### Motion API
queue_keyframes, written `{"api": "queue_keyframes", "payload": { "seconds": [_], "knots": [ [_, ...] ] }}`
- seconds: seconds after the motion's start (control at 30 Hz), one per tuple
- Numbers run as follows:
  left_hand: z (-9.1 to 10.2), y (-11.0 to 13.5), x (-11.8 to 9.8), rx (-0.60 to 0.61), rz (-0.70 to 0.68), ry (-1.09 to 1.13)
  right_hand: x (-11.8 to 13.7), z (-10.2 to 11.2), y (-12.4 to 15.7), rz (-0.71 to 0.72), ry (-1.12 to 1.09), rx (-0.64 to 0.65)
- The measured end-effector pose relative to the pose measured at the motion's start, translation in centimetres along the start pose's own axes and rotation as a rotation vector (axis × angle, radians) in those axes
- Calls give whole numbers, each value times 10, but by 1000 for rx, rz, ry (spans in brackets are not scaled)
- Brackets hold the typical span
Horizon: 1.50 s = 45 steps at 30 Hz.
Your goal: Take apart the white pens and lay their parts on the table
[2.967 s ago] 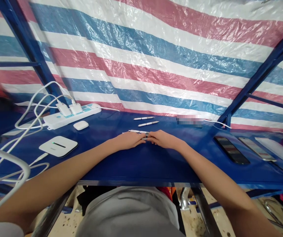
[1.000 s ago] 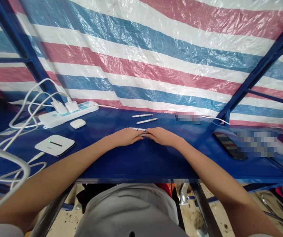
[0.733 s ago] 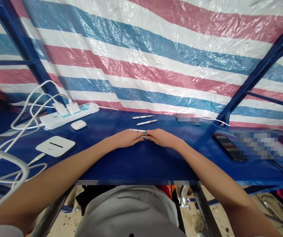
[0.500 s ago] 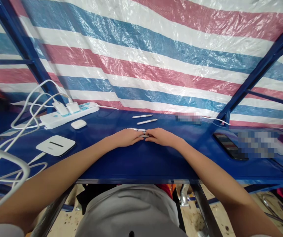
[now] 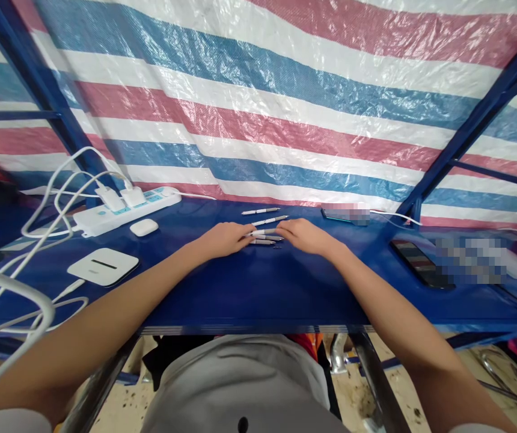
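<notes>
While half a second ago their fingertips met, the hands now sit slightly apart, farther up the counter (image 5: pixel 258 288).
The left hand (image 5: pixel 225 237) and the right hand (image 5: pixel 306 236) each pinch one end of a white pen (image 5: pixel 263 232). Two nearer pens (image 5: pixel 265 241) lie just beside it and two far pens (image 5: pixel 261 211) beyond, five in all. To the left are one power strip (image 5: pixel 123 210), one small case (image 5: pixel 143 227) and one flat white box (image 5: pixel 103 266).

Blue table top (image 5: pixel 240 294) stood against a red, white and blue striped tarp (image 5: pixel 285 90). At far left lay a white power strip (image 5: pixel 159 200) with two white chargers (image 5: pixel 133 196) plugged in and white cables (image 5: pixel 78 153) looping off. A white earbud case (image 5: pixel 143 227) sat just in front of the strip, with a flat white box (image 5: pixel 103 266) nearer. A dark phone (image 5: pixel 421 263) lay flat at right.
</notes>
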<state>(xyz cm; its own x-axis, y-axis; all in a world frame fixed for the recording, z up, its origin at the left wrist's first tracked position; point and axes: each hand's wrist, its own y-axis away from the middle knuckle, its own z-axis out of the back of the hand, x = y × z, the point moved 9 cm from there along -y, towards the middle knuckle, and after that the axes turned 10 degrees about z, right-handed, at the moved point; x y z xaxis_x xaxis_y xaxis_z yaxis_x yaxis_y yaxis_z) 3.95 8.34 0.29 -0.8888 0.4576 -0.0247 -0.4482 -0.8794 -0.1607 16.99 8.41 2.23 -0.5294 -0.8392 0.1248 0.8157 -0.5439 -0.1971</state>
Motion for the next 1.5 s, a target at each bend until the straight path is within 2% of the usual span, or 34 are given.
{"api": "queue_keyframes", "payload": {
  "seconds": [0.17, 0.33, 0.4, 0.5, 0.67, 0.83, 1.0, 1.17, 1.23, 1.37, 1.5],
  "knots": [
    [12, -6, 28, -70, 116, 6, -38, 28, 14, -178, 64, -104],
    [8, -6, 25, -79, 95, 25, -68, 38, 29, -353, 148, -131],
    [6, -6, 21, -87, 61, 29, -79, 35, 34, -420, 171, -102],
    [2, -6, 18, -97, 14, 29, -90, 20, 39, -482, 158, 7],
    [-6, -6, 16, -87, -39, 40, -94, -8, 42, -514, 72, 205],
    [-8, -6, 13, -78, -76, 69, -89, -16, 43, -515, 47, 244],
    [-7, -6, 10, -85, -95, 92, -77, -4, 34, -442, 88, 119],
    [-4, -4, 3, -88, -125, 115, -39, 8, 14, -179, 58, -56],
    [-3, -3, 0, -84, -138, 123, -25, 12, 12, -120, 54, -140],
    [-3, -3, -1, -81, -152, 136, -21, 22, 17, -149, 95, -296],
    [-6, -4, 1, -71, -159, 139, -42, 22, 16, -247, 129, -348]
  ]
}}
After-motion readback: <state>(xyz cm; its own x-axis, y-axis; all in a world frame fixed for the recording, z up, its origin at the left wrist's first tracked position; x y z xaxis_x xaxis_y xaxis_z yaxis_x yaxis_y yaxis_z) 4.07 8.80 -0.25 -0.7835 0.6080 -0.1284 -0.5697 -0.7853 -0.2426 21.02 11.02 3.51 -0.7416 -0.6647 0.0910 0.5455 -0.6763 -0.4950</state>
